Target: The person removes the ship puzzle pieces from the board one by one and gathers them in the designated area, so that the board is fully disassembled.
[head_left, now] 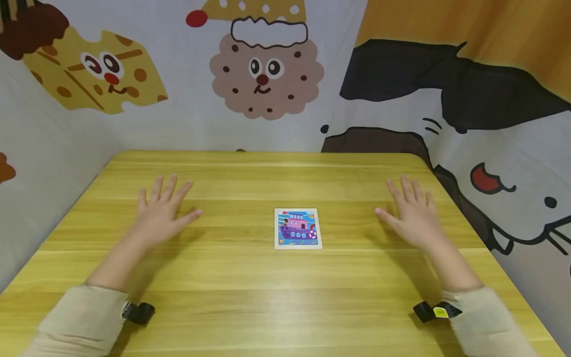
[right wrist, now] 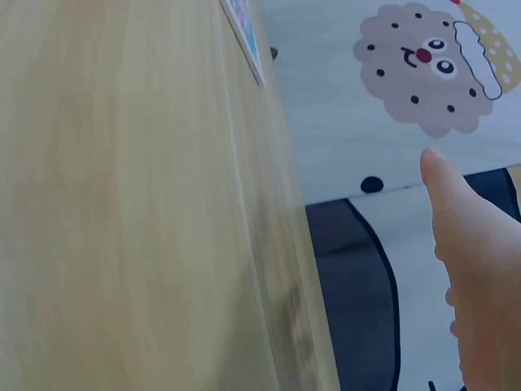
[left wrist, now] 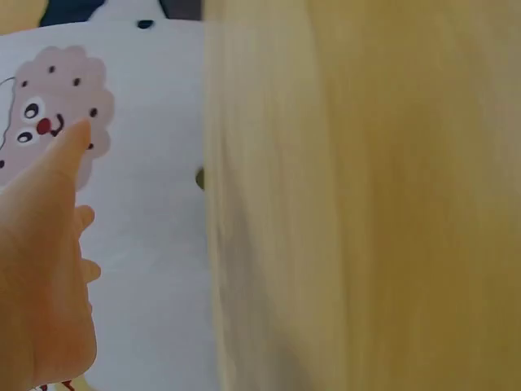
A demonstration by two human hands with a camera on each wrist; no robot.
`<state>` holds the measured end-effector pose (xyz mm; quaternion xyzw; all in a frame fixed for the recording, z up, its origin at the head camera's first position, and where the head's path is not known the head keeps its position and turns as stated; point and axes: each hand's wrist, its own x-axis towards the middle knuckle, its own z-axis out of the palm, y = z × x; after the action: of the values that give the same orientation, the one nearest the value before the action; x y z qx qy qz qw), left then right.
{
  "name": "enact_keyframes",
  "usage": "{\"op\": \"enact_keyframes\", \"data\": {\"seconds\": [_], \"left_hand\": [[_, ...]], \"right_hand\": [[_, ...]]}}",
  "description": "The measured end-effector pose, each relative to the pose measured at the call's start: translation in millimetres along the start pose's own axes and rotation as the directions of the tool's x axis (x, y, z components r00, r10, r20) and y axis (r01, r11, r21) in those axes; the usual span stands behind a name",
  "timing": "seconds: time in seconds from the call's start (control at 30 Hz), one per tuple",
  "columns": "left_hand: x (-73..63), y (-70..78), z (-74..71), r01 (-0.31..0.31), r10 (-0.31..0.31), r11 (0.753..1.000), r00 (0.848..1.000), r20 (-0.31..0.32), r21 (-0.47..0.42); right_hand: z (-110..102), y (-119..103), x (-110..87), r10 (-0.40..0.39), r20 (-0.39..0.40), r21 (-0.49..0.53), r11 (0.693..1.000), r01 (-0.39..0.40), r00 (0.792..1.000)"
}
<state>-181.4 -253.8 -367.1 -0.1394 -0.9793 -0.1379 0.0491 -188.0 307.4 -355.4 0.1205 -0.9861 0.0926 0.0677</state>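
Observation:
A square picture puzzle (head_left: 298, 229) with a pale border lies flat on the wooden table (head_left: 223, 297); it shows a pink and purple ship on blue. To its left, the left hand (head_left: 162, 215) is held over the table with fingers spread, holding nothing. On the other side the right hand (head_left: 414, 215) is likewise spread and bare, apart from the puzzle. Each wrist view shows its own hand, left (left wrist: 45, 269) and right (right wrist: 480, 269), with the thumb extended. Only a corner of the puzzle (right wrist: 246, 32) shows in the right wrist view.
Behind the table hangs a white cloth (head_left: 178, 129) printed with cartoon food and a cartoon animal. The table's far edge (head_left: 276, 151) runs close to that cloth. Black cameras sit at the left wrist (head_left: 140, 313) and right wrist (head_left: 424, 311).

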Motion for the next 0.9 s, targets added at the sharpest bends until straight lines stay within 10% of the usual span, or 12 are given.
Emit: {"op": "enact_keyframes", "data": {"seconds": [0.9], "left_hand": [[31.5,75.6,67.5,-0.156,0.145,0.944,0.988,-0.058,-0.292]], "right_hand": [[40.1,-83.7,18.7,-0.175,-0.168,0.208,0.956,0.208,0.97]]}}
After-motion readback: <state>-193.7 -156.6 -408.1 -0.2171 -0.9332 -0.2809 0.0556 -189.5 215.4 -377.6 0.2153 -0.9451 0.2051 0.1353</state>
